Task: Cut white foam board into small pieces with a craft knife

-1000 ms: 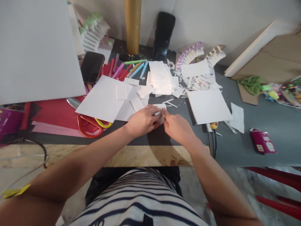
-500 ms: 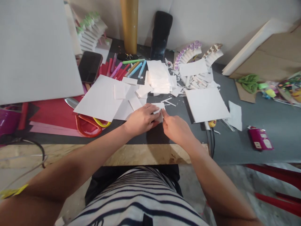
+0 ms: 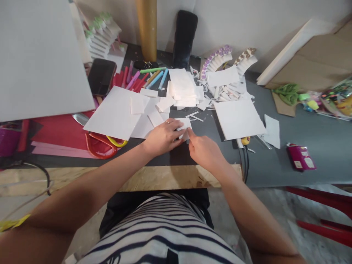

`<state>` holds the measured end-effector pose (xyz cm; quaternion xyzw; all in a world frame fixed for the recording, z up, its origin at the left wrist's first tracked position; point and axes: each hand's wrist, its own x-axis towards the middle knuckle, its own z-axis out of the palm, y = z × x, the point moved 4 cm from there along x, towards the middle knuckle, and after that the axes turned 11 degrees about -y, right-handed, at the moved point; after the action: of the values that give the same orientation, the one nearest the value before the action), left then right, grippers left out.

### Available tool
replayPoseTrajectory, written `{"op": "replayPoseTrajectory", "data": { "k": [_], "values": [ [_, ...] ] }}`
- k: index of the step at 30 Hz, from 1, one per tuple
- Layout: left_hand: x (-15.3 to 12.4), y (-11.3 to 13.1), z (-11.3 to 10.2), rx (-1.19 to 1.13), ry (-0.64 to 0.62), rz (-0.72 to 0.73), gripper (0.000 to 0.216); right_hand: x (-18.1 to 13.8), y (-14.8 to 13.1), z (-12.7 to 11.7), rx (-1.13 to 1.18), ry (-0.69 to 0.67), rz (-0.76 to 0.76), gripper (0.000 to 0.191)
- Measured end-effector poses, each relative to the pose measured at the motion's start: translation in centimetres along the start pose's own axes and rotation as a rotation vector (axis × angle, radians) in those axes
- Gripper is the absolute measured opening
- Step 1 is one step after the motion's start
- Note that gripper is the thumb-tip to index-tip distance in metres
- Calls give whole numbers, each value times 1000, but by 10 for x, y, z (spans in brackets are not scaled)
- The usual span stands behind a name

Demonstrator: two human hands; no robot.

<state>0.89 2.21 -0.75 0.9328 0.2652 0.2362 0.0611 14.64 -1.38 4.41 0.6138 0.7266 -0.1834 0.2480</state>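
Note:
My left hand (image 3: 164, 136) lies over a small white card (image 3: 184, 124) on the dark table, its fingers spread and pressing the card down. From the right, my right hand (image 3: 205, 149) meets the card with its index finger stretched forward and its other fingers curled. A thin dark tip shows at that index fingertip, touching the card; the rest of this tool is hidden in the hand. Just beyond the card lie a few narrow white strips (image 3: 195, 116). Behind them stands a stack of white cards (image 3: 183, 88).
White sheets (image 3: 112, 112) and orange-handled scissors (image 3: 101, 145) lie to the left, below a black phone (image 3: 101, 77) and colored markers (image 3: 151, 79). On the right are a thick white board (image 3: 239, 119), a heap of white scraps (image 3: 228, 93) and a purple box (image 3: 301, 157).
The whole view has shifted slightly. My left fingers sit a little further left on the card, showing more of it, and the tip under my right index finger shows on its surface.

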Motion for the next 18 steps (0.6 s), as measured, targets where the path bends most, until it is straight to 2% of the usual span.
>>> {"op": "replayPoseTrajectory", "data": {
  "k": [18],
  "values": [
    [1, 1, -3, -22, 11, 16, 21, -13, 0, 9, 1, -37, 11, 61]
  ]
}}
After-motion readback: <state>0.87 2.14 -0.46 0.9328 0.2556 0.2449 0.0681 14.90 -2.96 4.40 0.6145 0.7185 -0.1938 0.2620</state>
